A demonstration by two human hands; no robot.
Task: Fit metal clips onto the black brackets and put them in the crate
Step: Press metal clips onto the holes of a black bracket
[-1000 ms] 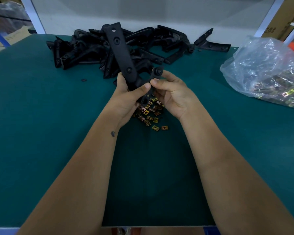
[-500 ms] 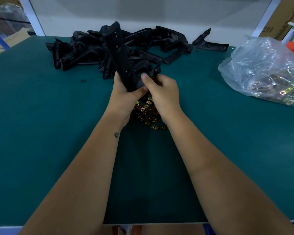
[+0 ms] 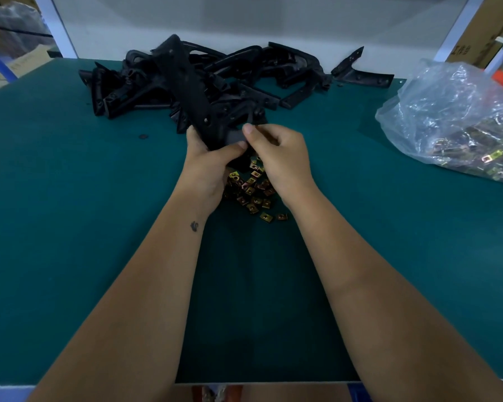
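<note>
A person sits at a green desk [image 3: 70, 198] and works with two bare hands. The left hand [image 3: 208, 162] grips the low end of a long black bracket [image 3: 186, 91], with the thumb pressed across the front. The bracket tips up and away, so its far end points at the big heap of black brackets [image 3: 259, 79] at the back of the desk. Held like this, the low end stays close to the person, where it is easy to see and to work on.

The right hand [image 3: 276, 153] is up against that same low end, right next to the left thumb. Its fingers are curled in and the thumb tip pokes up on top. It looks like it is pushing a clip onto the bracket, but the clip itself is hidden by the fingers, so that cannot be told for sure. The two hands are close together, touching at the bracket.

Right under the hands lies a small pile of gold metal clips [image 3: 253, 192]. They sit just there so the right hand only has to dip down to get the next one. A clear plastic bag [image 3: 453, 117] with many more clips rests at the right side of the desk, well apart from the hands.

No crate shows in this view, so this bracket has yet to go in it
</note>
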